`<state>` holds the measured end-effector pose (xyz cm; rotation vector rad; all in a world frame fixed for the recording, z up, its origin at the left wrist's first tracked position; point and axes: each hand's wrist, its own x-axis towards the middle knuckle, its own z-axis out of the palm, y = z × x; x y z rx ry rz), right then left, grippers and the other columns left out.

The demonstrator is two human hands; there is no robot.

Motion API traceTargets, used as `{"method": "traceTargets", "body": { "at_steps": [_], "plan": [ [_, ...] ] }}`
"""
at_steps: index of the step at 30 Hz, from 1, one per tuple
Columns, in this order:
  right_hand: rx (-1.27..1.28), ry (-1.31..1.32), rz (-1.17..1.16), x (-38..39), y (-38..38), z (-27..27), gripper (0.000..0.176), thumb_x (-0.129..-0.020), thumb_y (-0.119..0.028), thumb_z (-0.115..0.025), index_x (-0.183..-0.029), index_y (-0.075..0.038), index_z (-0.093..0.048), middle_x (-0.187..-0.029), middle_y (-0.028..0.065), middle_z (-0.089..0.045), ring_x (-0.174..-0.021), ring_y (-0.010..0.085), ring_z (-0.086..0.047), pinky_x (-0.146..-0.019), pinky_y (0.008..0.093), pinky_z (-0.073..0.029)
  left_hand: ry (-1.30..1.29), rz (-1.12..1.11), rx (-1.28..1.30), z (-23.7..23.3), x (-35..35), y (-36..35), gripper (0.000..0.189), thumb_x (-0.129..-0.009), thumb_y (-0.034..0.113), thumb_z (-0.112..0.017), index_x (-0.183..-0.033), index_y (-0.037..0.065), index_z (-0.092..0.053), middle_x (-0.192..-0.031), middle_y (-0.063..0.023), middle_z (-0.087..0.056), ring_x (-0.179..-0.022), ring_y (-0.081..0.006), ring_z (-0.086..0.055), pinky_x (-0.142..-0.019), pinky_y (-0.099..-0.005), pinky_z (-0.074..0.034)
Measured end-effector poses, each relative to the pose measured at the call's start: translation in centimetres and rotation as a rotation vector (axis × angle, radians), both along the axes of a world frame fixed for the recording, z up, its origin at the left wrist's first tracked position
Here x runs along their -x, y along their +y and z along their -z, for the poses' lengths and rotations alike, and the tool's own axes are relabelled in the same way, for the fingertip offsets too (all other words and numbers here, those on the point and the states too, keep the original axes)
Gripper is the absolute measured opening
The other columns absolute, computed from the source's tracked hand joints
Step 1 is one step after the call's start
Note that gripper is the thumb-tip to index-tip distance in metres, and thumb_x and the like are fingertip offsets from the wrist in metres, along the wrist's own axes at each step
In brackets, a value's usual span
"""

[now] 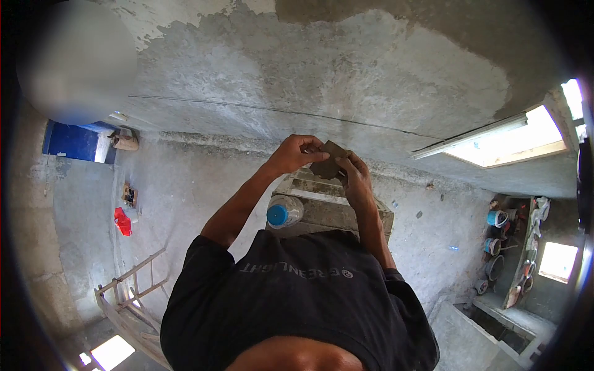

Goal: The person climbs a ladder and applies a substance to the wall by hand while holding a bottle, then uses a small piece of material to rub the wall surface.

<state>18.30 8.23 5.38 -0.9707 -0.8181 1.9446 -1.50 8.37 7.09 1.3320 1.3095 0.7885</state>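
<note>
Between my two hands is a small, flat grey-brown piece with one square corner and a ragged lower edge; it looks like a scrap of sandpaper. My left hand pinches its left side between thumb and bent fingers. On the other side, my right hand grips its right edge, thumb against the near face. Both hands are up in front of the grey plastered wall. Below them stands a clear plastic jar with a blue lid on a wooden step platform.
A thin cable runs along the wall, which has darker damp-looking patches. At left are a wooden ladder and a red item on the floor. Several buckets line the right side near a trough. A window opens at upper right.
</note>
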Motion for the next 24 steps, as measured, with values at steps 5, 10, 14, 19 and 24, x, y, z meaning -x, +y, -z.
{"method": "traceTargets", "body": {
  "at_steps": [5,10,14,19,24],
  "plan": [
    [-0.015,0.048,0.010,-0.2,-0.1,0.3,0.022,-0.090,-0.011,-0.056,-0.109,0.001,-0.057,-0.105,0.0088,-0.061,-0.095,0.0175,-0.060,-0.085,0.0310,-0.049,-0.137,0.091,0.027,-0.5,0.2,-0.5,0.032,-0.078,0.021,-0.076,-0.101,0.002,-0.063,-0.090,-0.0035,-0.065,-0.086,-0.0114,-0.060,-0.078,-0.0283,-0.048],
    [-0.071,0.020,0.033,-0.5,0.1,-0.1,0.021,-0.090,-0.010,-0.055,-0.107,0.002,-0.057,-0.103,0.0097,-0.061,-0.092,0.0185,-0.061,-0.084,0.0320,-0.050,-0.230,0.065,0.169,0.0,-0.1,0.0,0.031,-0.079,0.018,-0.075,-0.103,0.003,-0.062,-0.090,-0.0033,-0.064,-0.087,-0.0117,-0.060,-0.077,-0.0288,-0.048],
    [-0.054,0.023,0.043,-0.6,0.1,0.0,0.021,-0.090,-0.009,-0.055,-0.107,0.003,-0.057,-0.101,0.0097,-0.062,-0.091,0.0190,-0.061,-0.083,0.0325,-0.050,-0.140,0.002,0.175,-0.1,-0.3,-0.2,0.028,-0.079,0.013,-0.074,-0.103,0.003,-0.062,-0.089,-0.0041,-0.064,-0.085,-0.0124,-0.061,-0.077,-0.0284,-0.049],
    [-0.136,-0.171,-0.029,-1.1,0.1,-0.1,0.029,-0.087,-0.017,-0.063,-0.108,0.002,-0.059,-0.098,0.0093,-0.063,-0.088,0.0168,-0.060,-0.081,0.0313,-0.048,-0.146,0.129,0.059,0.9,0.2,-0.3,0.032,-0.079,0.010,-0.074,-0.106,0.001,-0.060,-0.088,-0.0056,-0.065,-0.082,-0.0138,-0.063,-0.077,-0.0285,-0.050],
    [-0.445,-0.599,-0.316,-1.2,1.2,-0.4,0.034,-0.083,-0.021,-0.067,-0.109,0.000,-0.060,-0.093,0.0095,-0.066,-0.083,0.0158,-0.062,-0.077,0.0305,-0.049,0.001,0.169,0.046,-0.5,0.6,-1.2,0.036,-0.079,0.009,-0.072,-0.112,0.003,-0.058,-0.094,-0.0086,-0.067,-0.086,-0.0150,-0.064,-0.079,-0.0287,-0.050]
  ]
}}
